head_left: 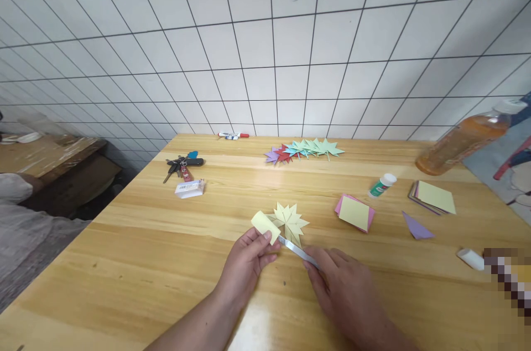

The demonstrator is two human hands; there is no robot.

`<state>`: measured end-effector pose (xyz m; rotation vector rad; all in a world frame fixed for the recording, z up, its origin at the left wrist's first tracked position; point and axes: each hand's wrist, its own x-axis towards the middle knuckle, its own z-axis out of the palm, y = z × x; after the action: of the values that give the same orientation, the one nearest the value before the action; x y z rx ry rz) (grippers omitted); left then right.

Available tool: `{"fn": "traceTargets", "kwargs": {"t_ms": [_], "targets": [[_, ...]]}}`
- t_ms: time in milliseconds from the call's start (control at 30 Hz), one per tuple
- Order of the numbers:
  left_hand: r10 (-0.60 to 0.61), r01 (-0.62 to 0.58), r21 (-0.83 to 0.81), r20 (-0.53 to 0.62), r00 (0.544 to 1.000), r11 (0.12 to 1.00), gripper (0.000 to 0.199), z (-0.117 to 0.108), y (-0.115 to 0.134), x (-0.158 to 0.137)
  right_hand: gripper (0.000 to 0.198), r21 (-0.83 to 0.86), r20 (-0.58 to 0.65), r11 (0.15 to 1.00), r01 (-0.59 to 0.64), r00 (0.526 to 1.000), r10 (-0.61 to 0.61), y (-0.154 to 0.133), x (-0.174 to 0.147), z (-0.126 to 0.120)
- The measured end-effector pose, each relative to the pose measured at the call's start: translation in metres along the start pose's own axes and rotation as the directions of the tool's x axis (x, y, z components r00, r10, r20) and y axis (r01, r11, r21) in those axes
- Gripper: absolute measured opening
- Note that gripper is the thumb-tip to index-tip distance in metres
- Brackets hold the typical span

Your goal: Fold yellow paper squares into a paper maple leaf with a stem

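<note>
My left hand [252,251] pinches a folded piece of pale yellow paper [264,223] between thumb and fingers, a little above the table. In my right hand [346,284] is a knife with a narrow silver blade [295,247]; its handle is hidden by my fingers. The blade's tip meets the lower right edge of the folded paper, and I cannot tell how far it reaches inside. Just behind lies a pale yellow folded paper leaf [292,219] with pointed tips, partly covered by the held paper.
Finished-looking colored paper leaves [309,149] overlap near the wall. Rightward are paper stacks [355,213] [435,197], a glue stick [382,185], its white cap [470,258], a purple triangle [417,227] and a tilted bottle [464,140]. Keys [182,164], an eraser-like block [189,189] and a marker [233,135] lie left.
</note>
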<state>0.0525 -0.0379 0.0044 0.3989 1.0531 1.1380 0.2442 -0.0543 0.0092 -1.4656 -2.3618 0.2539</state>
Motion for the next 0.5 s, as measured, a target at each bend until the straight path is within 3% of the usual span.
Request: {"fn": "traceTargets", "kwargs": {"t_ms": [500], "targets": [[0.006,-0.006,0.034,-0.022,1.0,0.999,0.018,0.0006,0.0013,-0.0006,0.016,-0.009,-0.068,1.0,0.01,0.998,-0.011,0.0012,0.0006,0.0008]]}}
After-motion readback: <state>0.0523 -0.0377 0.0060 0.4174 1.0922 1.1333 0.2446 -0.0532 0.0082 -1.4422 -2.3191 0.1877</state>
